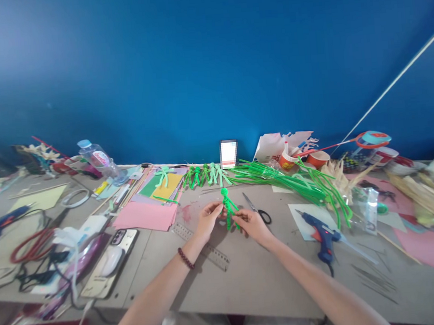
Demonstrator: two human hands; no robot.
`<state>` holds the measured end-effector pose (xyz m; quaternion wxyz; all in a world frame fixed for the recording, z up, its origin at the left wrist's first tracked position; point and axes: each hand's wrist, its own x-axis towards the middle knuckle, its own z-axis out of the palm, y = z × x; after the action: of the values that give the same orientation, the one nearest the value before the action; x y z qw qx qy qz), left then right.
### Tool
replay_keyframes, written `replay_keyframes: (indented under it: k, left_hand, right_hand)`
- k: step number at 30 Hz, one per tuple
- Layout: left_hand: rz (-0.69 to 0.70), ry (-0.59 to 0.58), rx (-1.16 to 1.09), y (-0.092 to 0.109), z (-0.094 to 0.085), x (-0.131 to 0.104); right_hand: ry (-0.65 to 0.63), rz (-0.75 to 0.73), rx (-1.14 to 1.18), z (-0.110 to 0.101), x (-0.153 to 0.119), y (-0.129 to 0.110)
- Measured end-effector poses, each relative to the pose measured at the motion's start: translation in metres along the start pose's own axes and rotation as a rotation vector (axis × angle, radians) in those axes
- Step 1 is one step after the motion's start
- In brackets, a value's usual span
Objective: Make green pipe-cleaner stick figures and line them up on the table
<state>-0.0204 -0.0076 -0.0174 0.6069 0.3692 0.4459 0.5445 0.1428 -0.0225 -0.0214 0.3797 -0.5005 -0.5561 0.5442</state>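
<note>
A small green pipe-cleaner figure (227, 204) stands upright between my two hands above the table. My left hand (210, 220) pinches it on its left side, near an arm. With thumb and fingers, my right hand (252, 225) grips it lower on the right, around a leg; the fingertips partly hide that end. Behind, several finished pipe-cleaner figures (197, 175) line up by the wall. Black-handled scissors (264, 216) lie just beyond my right hand. Under my left wrist rests a clear ruler (217, 256).
A bundle of green pipe cleaners (289, 177) spreads at the back right. The blue glue gun (323, 234) lies on white paper at right. Pink paper (146, 215), a phone (110, 265) and a plastic bottle (98, 159) are at left. A blue wall (195, 74) closes off the back.
</note>
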Motion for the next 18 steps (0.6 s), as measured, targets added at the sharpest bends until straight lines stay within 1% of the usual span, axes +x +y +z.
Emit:
replay_keyframes:
  k: [3, 5, 9, 11, 13, 16, 18]
  left_hand:
    - [0.045, 0.031, 0.042, 0.001, 0.000, 0.000]
    - [0.049, 0.001, 0.052, 0.003, 0.001, -0.001]
    - [0.039, -0.051, 0.082, 0.003, 0.004, -0.003]
    - [0.046, -0.069, 0.117, 0.001, 0.005, -0.003]
    - [0.049, -0.093, 0.159, -0.002, 0.006, -0.002]
    - [0.063, -0.107, 0.220, -0.007, 0.006, -0.002]
    - [0.076, -0.105, 0.250, -0.009, 0.005, -0.001]
  right_hand:
    - [0.065, -0.025, -0.050, -0.009, 0.000, -0.015]
    - [0.112, -0.047, -0.038, -0.016, 0.000, -0.029]
    - [0.198, -0.027, 0.113, -0.028, 0.004, -0.051]
    - [0.229, -0.019, 0.186, -0.034, 0.011, -0.053]
    - [0.236, -0.009, 0.203, -0.038, 0.022, -0.051]
    - [0.177, 0.032, 0.132, -0.040, 0.047, -0.046]
    - [0.141, 0.051, 0.032, -0.038, 0.068, -0.044]
